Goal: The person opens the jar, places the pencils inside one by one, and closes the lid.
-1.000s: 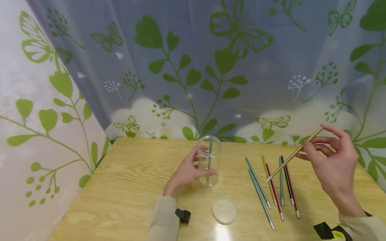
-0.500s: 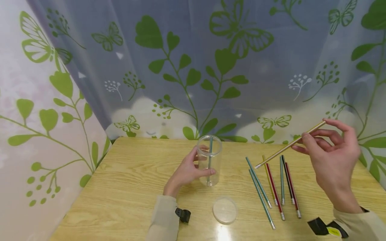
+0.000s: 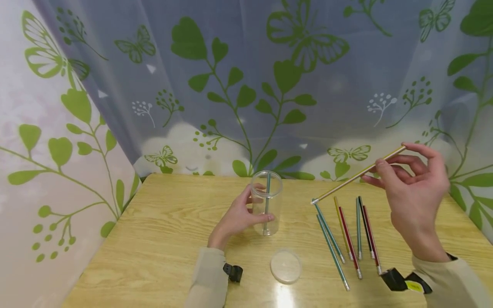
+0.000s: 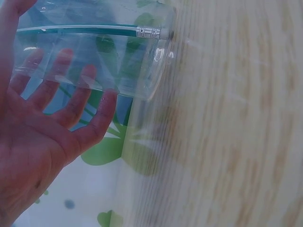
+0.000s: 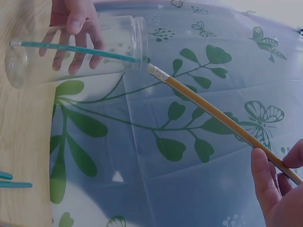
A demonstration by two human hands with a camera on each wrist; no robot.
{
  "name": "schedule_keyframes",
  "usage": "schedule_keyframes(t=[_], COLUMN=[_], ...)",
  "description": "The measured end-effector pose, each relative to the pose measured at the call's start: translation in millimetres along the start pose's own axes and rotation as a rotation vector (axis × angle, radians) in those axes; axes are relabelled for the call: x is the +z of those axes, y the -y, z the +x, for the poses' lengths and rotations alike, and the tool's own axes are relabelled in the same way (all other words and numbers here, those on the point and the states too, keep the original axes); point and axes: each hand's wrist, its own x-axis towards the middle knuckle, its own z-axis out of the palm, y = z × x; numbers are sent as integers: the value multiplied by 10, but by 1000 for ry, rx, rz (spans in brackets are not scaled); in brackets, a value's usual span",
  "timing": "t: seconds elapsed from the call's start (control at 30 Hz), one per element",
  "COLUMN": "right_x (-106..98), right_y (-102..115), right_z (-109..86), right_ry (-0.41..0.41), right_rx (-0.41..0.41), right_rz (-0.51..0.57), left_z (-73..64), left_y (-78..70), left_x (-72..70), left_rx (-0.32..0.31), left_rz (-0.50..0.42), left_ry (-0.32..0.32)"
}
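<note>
My left hand [image 3: 239, 218] curls its fingers and thumb round a clear plastic jar [image 3: 275, 214] that stands upright and uncovered on the table. Inside the jar leans one teal pencil [image 4: 94, 30], its eraser end down at the base. To the right, my right hand [image 3: 417, 196] pinches a yellow pencil [image 5: 213, 111] between thumb and fingers, above the table. That pencil slants down to the left with its eraser end lowest, apart from the jar. In the right wrist view the jar's rim [image 5: 140, 42] appears close behind the eraser.
A round clear lid [image 3: 286, 267] lies in front of the jar. Several pencils, among them a teal pencil [image 3: 333, 252], a red pencil [image 3: 350, 241] and a black pencil [image 3: 366, 226], lie below my right hand. A patterned curtain [image 3: 231, 85] hangs behind the wooden table [image 3: 154, 256].
My right hand has moved left and up with the yellow pencil, whose eraser end has swung toward the jar and lies flatter than before. The left hand and jar have stayed put.
</note>
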Motion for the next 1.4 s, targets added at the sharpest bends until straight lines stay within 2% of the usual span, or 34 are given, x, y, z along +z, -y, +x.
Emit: schedule_keyframes(t=[0.17,0.43,0.8,1.0,1.4], right_x=[69,189,407,534,728], right_y=[-5,-50,-142,-208,-363], right_z=[5,13,27,33,7], right_ry=[-12,9,31,62,201], right_rx=[14,-20,-24,-10,-37], right_rz=[57,119,65,90,17], left_z=[13,16,18,20,21], left_y=[7,-2,-7,-7,-13], left_x=[-5,-2,-11,-16,-20], left_rx=[4,3,2,8,1], left_rz=[1,11,2,6,15], left_ry=[1,2,11,17,21])
